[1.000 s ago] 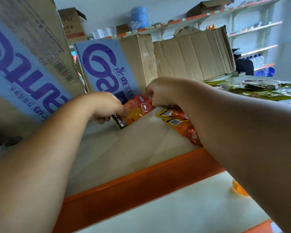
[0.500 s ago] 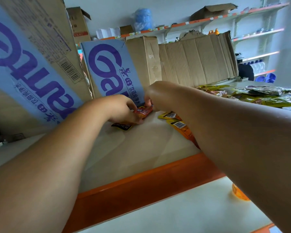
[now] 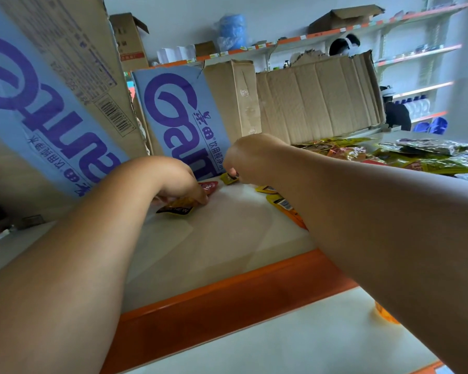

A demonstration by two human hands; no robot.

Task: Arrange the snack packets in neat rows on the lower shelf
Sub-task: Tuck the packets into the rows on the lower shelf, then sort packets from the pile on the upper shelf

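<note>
Our left grip (image 3: 179,182) is closed down over an orange packet (image 3: 180,207). The fingers curl on its middle, so only its dark bottom edge and red top corner stick out on either side of the grip. Our right grip (image 3: 243,163) is pinched together on the corner of a small yellow packet (image 3: 229,178), just beyond the left grip. Both packets sit low on the white shelf (image 3: 214,244), in front of the cardboard boxes (image 3: 179,114). More packets (image 3: 283,203) lie under the right forearm, behind that grip.

We judge these to be light, thin foil pouches: soft, crinkly and a bit slick. They are likely to slide on the smooth shelf, or flop if lifted by one corner. The contents may crush, so we would not squeeze the middle hard. It seems better to take each by its flat sealed edge, lay it down, then nudge it square with our fingertips.
</note>
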